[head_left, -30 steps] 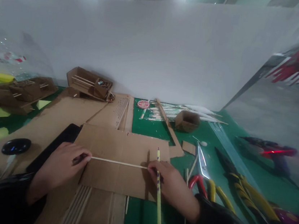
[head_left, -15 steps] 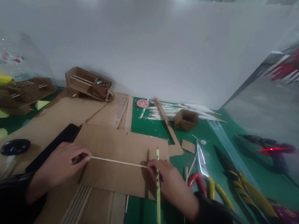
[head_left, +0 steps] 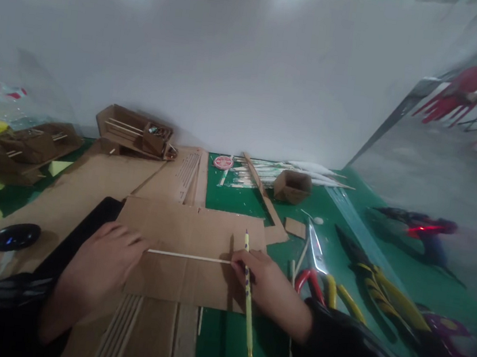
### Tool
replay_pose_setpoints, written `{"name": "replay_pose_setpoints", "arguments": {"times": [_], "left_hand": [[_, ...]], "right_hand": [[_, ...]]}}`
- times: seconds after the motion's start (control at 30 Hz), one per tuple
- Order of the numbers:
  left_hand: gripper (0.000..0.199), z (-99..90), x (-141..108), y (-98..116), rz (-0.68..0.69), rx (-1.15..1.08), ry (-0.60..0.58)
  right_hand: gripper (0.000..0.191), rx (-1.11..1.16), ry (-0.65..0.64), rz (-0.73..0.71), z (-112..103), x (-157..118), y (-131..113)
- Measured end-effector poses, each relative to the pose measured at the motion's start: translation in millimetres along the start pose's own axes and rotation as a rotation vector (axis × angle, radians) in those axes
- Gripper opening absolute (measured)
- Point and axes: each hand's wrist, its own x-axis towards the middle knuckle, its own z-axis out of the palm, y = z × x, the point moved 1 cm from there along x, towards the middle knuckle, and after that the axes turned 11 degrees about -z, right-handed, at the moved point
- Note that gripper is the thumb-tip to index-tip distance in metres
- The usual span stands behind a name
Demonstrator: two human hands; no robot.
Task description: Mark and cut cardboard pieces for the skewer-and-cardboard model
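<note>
Left hand (head_left: 99, 266): back toward the camera, fingers drawn together, fingertips at the left end of a thin, straight, pale stick (head_left: 189, 256). Thumb hidden; cannot tell whether that end is pinched or only touched. Right hand (head_left: 267, 277): thumb and forefinger closed on the stick's right end. Same hand also carries a yellow pencil with dark markings (head_left: 250, 313), lodged across the fingers, dark tip pointing away from the wearer, other end overhanging the near side.

Stick position: level, spanning the gap between both hands, above a flat rectangular brown cardboard sheet (head_left: 172, 222). Contact between stick and sheet cannot be determined. Sheet lies partly over further brown cardboard and partly over the green table (head_left: 223, 339).

Left side: a flat black slab (head_left: 89, 227) partly behind the left hand; a glossy black oval device (head_left: 16, 237) with a pale cable, farther left. Beyond the sheet: a brown cardboard assembly with sticks inside (head_left: 135, 131), near the white panel (head_left: 251, 76); a small open brown cardboard box (head_left: 293, 186) just beside a cluster of white sticks (head_left: 252, 174).

Right side, near the right forearm: silver-bladed scissors with a red handle (head_left: 317, 249); then pliers with yellow-and-black handles (head_left: 374, 293).
</note>
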Motion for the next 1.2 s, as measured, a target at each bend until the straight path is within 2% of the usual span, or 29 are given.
{"name": "replay_pose_setpoints", "arguments": {"times": [0.33,0.57,0.8,0.9,1.1,1.2], "left_hand": [[0.045,-5.0,-2,18,-0.037,0.086,-0.196],[0.054,5.3,-5,17,0.011,0.160,-0.211],[0.058,10.0,-7,18,-0.089,0.193,-0.260],[0.058,11.8,-9,21,-0.082,0.203,-0.227],[0.053,14.7,-13,29,-0.029,0.267,-0.004],[0.046,15.5,-14,31,-0.036,0.268,0.036]], "right_hand": [[0.021,0.021,0.001,-0.002,2,-1,3],[0.020,0.016,-0.020,0.020,0,0,0],[0.018,0.026,-0.012,0.009,3,-1,4],[0.017,0.039,-0.015,0.019,4,-2,6],[0.017,0.046,-0.011,0.008,5,-1,7],[0.018,0.056,-0.008,0.002,6,-1,7]]}}
